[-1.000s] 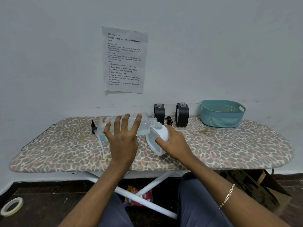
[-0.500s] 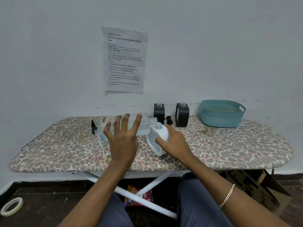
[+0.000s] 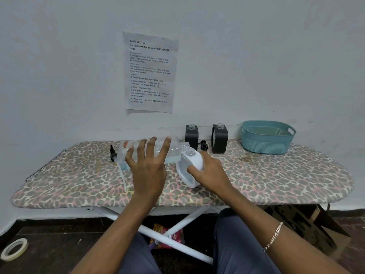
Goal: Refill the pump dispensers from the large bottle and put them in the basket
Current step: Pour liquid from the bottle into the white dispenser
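The person sits at an ironing board [image 3: 276, 180] with a spotted cover, both hands busy near its middle. The left hand [image 3: 148, 167] holds the large bottle [image 3: 173, 149] on its side, fingers spread over its near face up to the top edge; the thumb is hidden. A little pale blue liquid pools at the bottle's low left end. Its open neck points right and sits just above the open neck of the white dispenser [image 3: 188, 165].

The right hand [image 3: 211, 173] grips that dispenser, thumb curled across its front, and keeps it tilted to the left with its base on the cover.

Farther back, by the wall, stand 2 more dispensers with no pumps fitted: the left black dispenser [image 3: 192, 136] and the right black dispenser [image 3: 219, 139]. A black pump head [image 3: 203, 145] lies between them. A second pump [image 3: 113, 153] lies left of the bottle, its clear tube [image 3: 122, 175] trailing toward the near edge.

The teal basket [image 3: 266, 138] sits at the far right of the board, well apart from the hands. A printed sheet [image 3: 151, 72] hangs on the wall, and a tape roll [image 3: 13, 249] lies on the floor at the left.
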